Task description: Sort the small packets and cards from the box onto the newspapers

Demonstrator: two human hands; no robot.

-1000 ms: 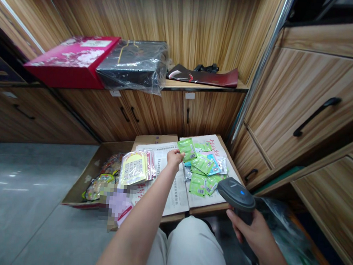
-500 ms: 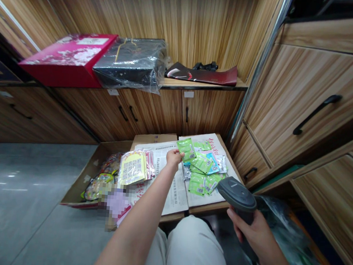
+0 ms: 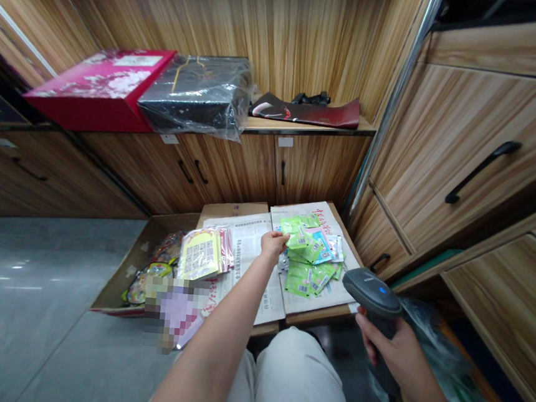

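My left hand (image 3: 273, 244) reaches forward to a pile of small green packets (image 3: 308, 261) lying on newspaper (image 3: 250, 243). Its fingers are pinched on the edge of a green packet (image 3: 294, 236) at the pile's near left side. My right hand (image 3: 389, 350) grips the handle of a dark grey barcode scanner (image 3: 372, 293), held low to the right of the pile with its head pointing toward the packets. A stack of yellow and pink packets (image 3: 204, 253) lies to the left of my left hand.
The newspaper covers a low cardboard box (image 3: 234, 209) in front of my knees. An open cardboard box (image 3: 131, 264) with colourful packets stands on the floor at left. Wooden cabinets surround the spot. A red box (image 3: 95, 86), a plastic-wrapped black box (image 3: 197, 95) sit on the ledge.
My left hand has lowered the green packet it held up onto the pile. My right hand with the scanner has shifted slightly to the right.
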